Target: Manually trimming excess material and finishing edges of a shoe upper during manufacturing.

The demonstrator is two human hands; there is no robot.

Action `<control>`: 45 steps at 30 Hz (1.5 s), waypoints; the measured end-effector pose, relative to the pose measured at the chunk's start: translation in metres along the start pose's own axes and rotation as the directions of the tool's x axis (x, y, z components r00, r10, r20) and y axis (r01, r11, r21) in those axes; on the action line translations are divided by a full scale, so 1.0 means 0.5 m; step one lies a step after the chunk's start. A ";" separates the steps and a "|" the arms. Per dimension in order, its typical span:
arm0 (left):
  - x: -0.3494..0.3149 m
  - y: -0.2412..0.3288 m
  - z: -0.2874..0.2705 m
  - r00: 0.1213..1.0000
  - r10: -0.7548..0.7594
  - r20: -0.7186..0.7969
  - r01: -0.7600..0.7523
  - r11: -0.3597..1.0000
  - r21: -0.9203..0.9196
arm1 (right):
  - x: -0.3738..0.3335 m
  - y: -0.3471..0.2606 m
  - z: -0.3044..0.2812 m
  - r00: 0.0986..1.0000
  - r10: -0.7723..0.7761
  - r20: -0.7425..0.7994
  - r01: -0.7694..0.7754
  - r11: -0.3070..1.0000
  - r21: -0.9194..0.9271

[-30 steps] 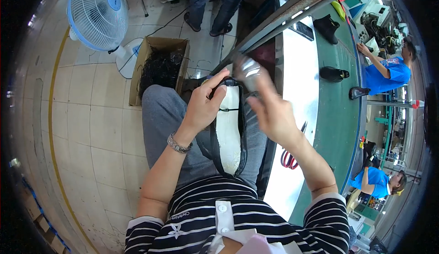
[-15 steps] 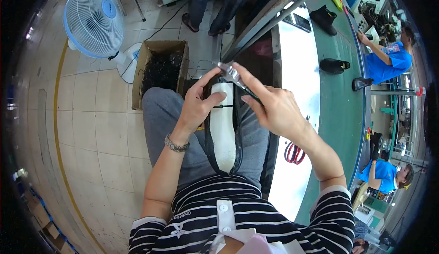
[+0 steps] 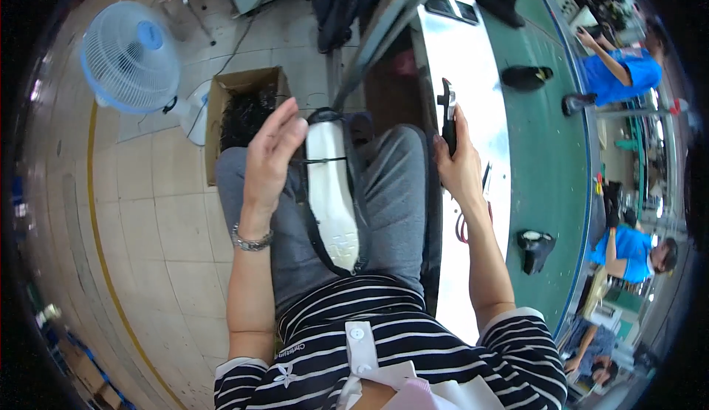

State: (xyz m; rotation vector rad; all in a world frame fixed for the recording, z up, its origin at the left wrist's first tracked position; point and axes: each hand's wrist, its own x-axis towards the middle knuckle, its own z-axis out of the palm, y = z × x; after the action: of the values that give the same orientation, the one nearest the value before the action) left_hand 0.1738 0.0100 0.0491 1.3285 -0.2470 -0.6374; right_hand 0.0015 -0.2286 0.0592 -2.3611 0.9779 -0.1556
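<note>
A black shoe upper on a white last (image 3: 330, 192) lies sole-up across my lap, its toe-to-heel length pointing away from me. A thin black cord (image 3: 325, 160) crosses the white sole, and one end sticks out at the left. Beside the upper's far left edge my left hand (image 3: 270, 151) is raised with its fingers stretched out, holding nothing. Over the white bench on the right, my right hand (image 3: 461, 162) grips a hand tool with a dark handle and a metal head (image 3: 447, 103). The tool's exact kind is unclear.
Red-handled scissors (image 3: 462, 225) lie on the white bench (image 3: 461, 292), partly behind my right forearm. Several dark shoes stand on the green conveyor (image 3: 543, 181). A cardboard box (image 3: 216, 114) of black scraps and a fan (image 3: 131, 57) stand left. Co-workers in blue are at the far right.
My right hand has carried the tool away from the upper to the right, over the bench. My left hand has let go and moved left. Another shoe has appeared on the conveyor.
</note>
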 end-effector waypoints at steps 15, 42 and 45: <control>0.094 -0.008 0.006 0.964 -0.052 0.259 -0.051 0.925 0.376 | -0.274 0.353 0.005 0.872 0.283 -0.399 -0.328 0.944 -0.048; -0.089 -0.054 0.025 0.757 0.653 0.015 -0.446 0.500 0.742 | -0.261 -0.116 0.010 0.581 -0.204 0.788 -0.708 0.351 0.613; -0.076 -0.059 0.034 0.750 0.658 0.060 -0.435 0.424 0.795 | -0.270 -0.139 0.012 0.749 -0.047 0.661 -0.478 0.653 0.588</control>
State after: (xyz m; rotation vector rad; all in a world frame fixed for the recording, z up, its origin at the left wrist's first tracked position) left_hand 0.1261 0.0145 0.0323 2.0061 -0.7828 0.3098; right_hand -0.0518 -0.0947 0.1070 -1.3410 0.6723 0.2960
